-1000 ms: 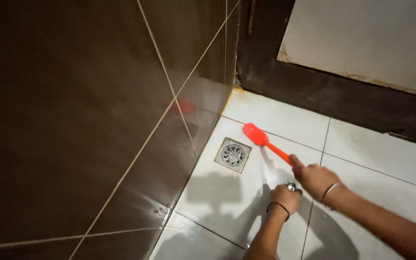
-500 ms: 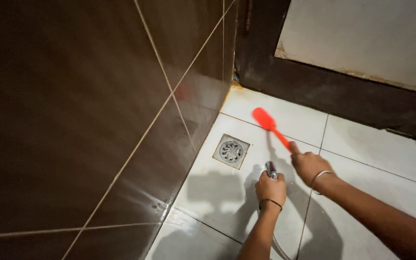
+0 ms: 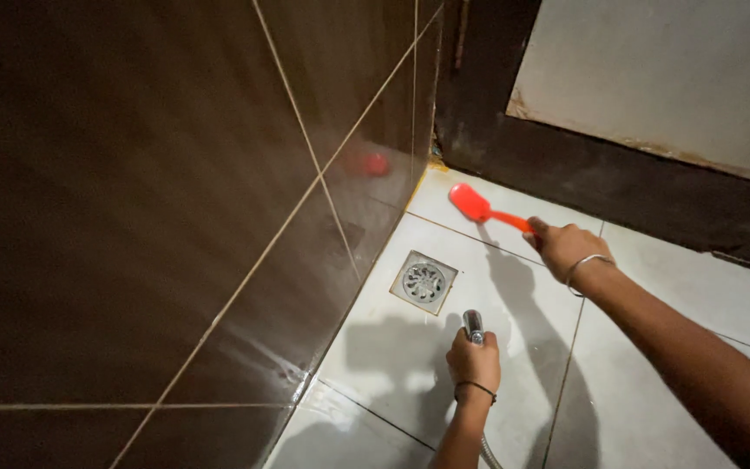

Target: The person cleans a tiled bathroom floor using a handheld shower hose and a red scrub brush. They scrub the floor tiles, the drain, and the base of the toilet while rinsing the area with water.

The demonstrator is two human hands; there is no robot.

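A dark brown tiled wall (image 3: 132, 217) fills the left, meeting the wet white floor tiles (image 3: 653, 287), where a square metal drain (image 3: 424, 281) lies near the wall's foot. Just right of the drain, the left hand (image 3: 474, 362) is clenched around a chrome spray nozzle (image 3: 473, 325) whose tip points toward the drain. Farther right, the right hand (image 3: 569, 246) grips the handle of a red brush (image 3: 477, 207), its head on the floor in the corner below the dark door frame (image 3: 618, 182).

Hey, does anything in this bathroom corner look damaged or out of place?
Yes. The door has a ragged, stained bottom edge, and the floor edge at far right looks chipped. The drain sits flat.
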